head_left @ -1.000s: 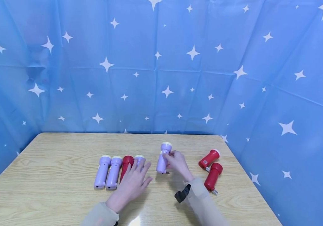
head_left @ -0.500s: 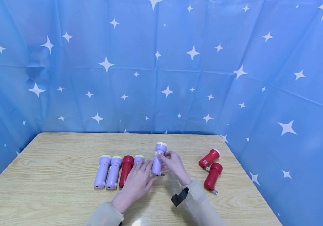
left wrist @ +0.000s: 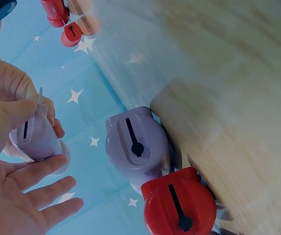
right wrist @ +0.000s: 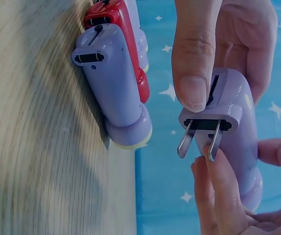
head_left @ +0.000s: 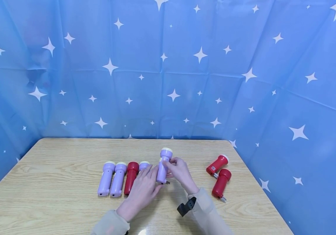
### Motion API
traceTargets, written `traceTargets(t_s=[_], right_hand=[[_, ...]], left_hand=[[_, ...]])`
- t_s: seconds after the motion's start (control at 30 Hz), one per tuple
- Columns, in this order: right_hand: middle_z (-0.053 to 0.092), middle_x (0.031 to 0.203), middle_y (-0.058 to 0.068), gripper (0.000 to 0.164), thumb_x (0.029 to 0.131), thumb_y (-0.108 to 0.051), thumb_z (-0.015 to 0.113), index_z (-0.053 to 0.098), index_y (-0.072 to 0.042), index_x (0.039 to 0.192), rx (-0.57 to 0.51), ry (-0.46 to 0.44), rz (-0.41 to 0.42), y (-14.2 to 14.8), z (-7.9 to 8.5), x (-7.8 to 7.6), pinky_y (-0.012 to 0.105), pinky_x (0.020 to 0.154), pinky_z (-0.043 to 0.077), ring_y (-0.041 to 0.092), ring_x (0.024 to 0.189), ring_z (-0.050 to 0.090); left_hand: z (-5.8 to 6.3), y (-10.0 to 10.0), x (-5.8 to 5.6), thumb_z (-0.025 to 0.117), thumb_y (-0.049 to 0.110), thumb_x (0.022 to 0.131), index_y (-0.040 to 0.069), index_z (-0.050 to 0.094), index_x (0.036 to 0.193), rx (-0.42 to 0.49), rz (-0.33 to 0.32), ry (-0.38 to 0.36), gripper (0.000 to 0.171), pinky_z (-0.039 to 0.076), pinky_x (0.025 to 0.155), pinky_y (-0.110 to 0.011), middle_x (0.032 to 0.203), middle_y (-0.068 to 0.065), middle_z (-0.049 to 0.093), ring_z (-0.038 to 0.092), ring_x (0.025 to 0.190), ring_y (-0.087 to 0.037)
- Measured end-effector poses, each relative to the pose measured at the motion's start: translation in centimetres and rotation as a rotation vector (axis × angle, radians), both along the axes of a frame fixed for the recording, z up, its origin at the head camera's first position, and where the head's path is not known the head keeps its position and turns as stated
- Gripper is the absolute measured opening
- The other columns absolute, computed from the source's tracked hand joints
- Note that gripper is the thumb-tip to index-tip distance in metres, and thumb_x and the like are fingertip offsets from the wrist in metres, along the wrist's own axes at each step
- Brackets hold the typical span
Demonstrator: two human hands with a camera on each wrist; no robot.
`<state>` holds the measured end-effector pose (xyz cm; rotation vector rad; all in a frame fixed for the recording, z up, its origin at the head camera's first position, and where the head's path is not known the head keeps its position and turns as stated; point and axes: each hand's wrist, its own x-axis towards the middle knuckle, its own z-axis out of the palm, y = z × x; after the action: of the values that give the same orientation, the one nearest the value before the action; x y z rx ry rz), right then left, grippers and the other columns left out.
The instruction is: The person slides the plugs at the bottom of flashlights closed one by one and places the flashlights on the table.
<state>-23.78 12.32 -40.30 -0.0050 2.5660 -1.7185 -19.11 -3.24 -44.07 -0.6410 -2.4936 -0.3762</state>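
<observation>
My right hand (head_left: pixel 182 173) grips a lavender flashlight (head_left: pixel 161 173), its pale-rimmed head pointing to the back of the table. Two metal plug prongs (right wrist: pixel 215 142) stick out of its tail, with a right finger touching one. My left hand (head_left: pixel 142 189) is against its left side. In the right wrist view, the left thumb (right wrist: pixel 194 88) lies on the slider slot by the prongs. The other left fingers (left wrist: pixel 52 193) are straight and spread in the left wrist view. Under the left hand, a lavender flashlight (head_left: pixel 144 164) is partly hidden, beside a red flashlight (head_left: pixel 131 176).
Two more lavender flashlights (head_left: pixel 106 179) continue the row leftward on the wooden table (head_left: pixel 53 195). At the right lie two red flashlights (head_left: pixel 221 182) with prongs out. A blue star-patterned cloth (head_left: pixel 144 107) hangs behind and beside the table.
My right hand has brought the lavender flashlight left, closer to the row. My left hand has shifted slightly right and now meets it. The other flashlights stay put.
</observation>
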Motion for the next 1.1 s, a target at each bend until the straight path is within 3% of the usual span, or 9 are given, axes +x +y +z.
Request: traceTargets(t_s=[0.4, 0.67, 1.1], right_hand=[[0.068, 0.091, 0.02, 0.042, 0.09, -0.026, 0.061, 0.056, 0.01, 0.11, -0.012, 0.019, 0.013, -0.25, -0.17, 0.19, 0.038, 0.064, 0.059, 0.011, 0.058, 0.065], [0.066, 0.084, 0.016, 0.039, 0.09, -0.025, 0.06, 0.057, 0.01, 0.107, 0.012, 0.038, -0.002, -0.65, -0.29, 0.52, 0.028, 0.056, 0.057, 0.009, 0.054, 0.061], [0.067, 0.086, 0.016, 0.037, 0.09, -0.026, 0.06, 0.057, 0.008, 0.105, 0.032, 0.027, 0.0, -0.74, -0.41, 0.62, 0.028, 0.056, 0.057, 0.01, 0.056, 0.063]], left_hand=[[-0.1, 0.1, 0.03, 0.078, 0.031, 0.074, 0.0, 0.056, 0.121, -0.001, 0.018, 0.099, 0.06, 0.05, 0.095, -0.042, 0.11, -0.011, 0.071, 0.063, 0.112, -0.028], [-0.13, 0.28, 0.15, 0.081, 0.027, 0.068, 0.0, 0.058, 0.115, -0.03, 0.051, 0.137, 0.059, 0.051, 0.091, -0.04, 0.101, -0.009, 0.073, 0.065, 0.109, -0.025], [-0.31, 0.22, 0.0, 0.082, 0.029, 0.065, 0.001, 0.06, 0.114, -0.048, 0.051, 0.169, 0.06, 0.051, 0.089, -0.038, 0.098, -0.006, 0.073, 0.065, 0.107, -0.023]])
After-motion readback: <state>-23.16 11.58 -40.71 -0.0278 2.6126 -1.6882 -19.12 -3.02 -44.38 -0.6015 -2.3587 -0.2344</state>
